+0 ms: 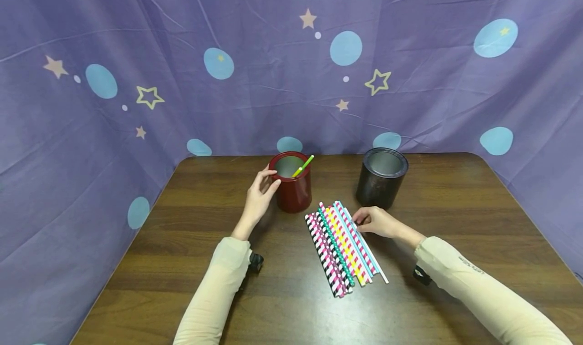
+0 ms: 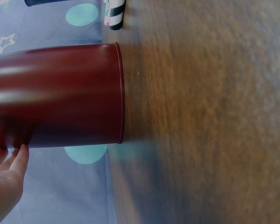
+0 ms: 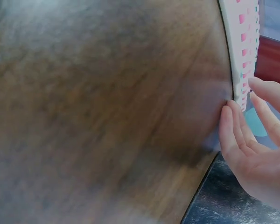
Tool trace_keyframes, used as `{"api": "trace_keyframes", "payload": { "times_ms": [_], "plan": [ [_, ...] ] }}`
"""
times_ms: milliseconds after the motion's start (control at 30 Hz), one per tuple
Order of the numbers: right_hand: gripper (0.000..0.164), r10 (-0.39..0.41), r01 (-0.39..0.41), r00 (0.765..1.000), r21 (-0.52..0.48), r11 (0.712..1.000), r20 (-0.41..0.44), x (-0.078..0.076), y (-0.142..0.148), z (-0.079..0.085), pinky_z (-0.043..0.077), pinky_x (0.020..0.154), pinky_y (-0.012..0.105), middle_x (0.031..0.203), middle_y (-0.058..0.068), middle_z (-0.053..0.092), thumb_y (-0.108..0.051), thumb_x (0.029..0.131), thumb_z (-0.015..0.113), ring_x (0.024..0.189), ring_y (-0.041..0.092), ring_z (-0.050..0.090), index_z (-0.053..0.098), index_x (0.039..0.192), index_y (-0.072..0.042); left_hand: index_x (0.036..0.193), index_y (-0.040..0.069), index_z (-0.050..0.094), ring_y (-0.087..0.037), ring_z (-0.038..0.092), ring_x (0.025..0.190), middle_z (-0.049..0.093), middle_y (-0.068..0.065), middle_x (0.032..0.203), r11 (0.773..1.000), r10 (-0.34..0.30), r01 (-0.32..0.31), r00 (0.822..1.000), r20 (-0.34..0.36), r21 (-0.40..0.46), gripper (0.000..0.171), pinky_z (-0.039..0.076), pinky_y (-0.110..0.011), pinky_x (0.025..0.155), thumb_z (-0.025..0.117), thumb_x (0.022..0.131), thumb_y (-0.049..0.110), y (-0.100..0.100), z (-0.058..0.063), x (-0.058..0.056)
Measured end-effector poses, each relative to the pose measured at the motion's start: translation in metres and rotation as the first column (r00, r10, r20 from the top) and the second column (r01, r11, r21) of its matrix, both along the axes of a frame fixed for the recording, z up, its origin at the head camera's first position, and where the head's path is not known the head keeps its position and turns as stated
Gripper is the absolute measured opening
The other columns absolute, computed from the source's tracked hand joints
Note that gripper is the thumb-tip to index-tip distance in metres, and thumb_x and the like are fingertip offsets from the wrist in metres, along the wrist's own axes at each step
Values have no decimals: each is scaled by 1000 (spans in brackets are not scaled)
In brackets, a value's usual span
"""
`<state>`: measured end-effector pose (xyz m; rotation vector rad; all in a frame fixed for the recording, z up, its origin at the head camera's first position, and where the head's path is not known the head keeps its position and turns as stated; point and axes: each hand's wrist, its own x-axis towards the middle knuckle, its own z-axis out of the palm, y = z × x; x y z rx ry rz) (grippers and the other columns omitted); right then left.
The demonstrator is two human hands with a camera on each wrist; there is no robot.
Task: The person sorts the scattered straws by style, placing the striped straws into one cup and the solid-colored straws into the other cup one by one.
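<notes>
The paper straws (image 1: 342,246) lie flat side by side, just left of the right hand (image 1: 380,221). Their long axes run nearly parallel, far ends toward the left, near ends slanting right and toward the person. They are slim tubes, striped or dotted in black, pink, purple, green, yellow and blue; a plain white straw (image 1: 377,265) edges the row nearest that hand. Under them is a brown wood-grain table (image 1: 159,259).

The right hand's bent fingers are a little apart, tips at the white straw's far end; whether they pinch it I cannot tell. Just beyond this hand stands an upright black can (image 1: 378,188), round and mottled.

The left hand (image 1: 258,197), thumb and fingers loosely spread, touches the rim and side of a glossy red can (image 1: 293,196), also upright. A green straw (image 1: 307,162) slants rightward out of it.
</notes>
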<state>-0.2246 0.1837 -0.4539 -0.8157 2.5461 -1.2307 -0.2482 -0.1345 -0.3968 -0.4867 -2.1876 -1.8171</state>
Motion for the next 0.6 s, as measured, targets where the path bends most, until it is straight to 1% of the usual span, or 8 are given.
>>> {"api": "trace_keyframes", "payload": {
  "times_ms": [100, 400, 600],
  "plan": [
    [19, -5, 5, 1000, 9, 1000, -4, -1, 0, -2, 47, 58, 21, 83, 14, 61, -1, 75, 66, 71, 16, 55, 61, 93, 5, 113, -9, 48, -30, 38, 121, 33, -21, 137, 1000, 4, -4, 1000, -1, 0, 32, 33, -38, 100, 55, 87, 6, 0, 0, 0],
    [17, -15, 17, 997, 27, 1000, -77, 0, -1, -5, 45, 58, 21, 77, 12, 59, 0, 74, 66, 70, 19, 53, 62, 89, 5, 114, -9, 47, -29, 39, 121, 34, -19, 137, 1000, 6, -6, 1000, -5, -10, 33, 34, -37, 100, 55, 87, 7, 0, 0, -1],
    [16, -23, 26, 996, 31, 999, -81, 0, -1, -5, 45, 57, 20, 75, 9, 59, 0, 74, 66, 67, 12, 52, 62, 88, 5, 114, -9, 48, -29, 39, 121, 34, -19, 137, 1000, 4, -4, 1000, -3, -9, 33, 34, -36, 100, 55, 87, 7, -1, -1, -1]
  ]
}}
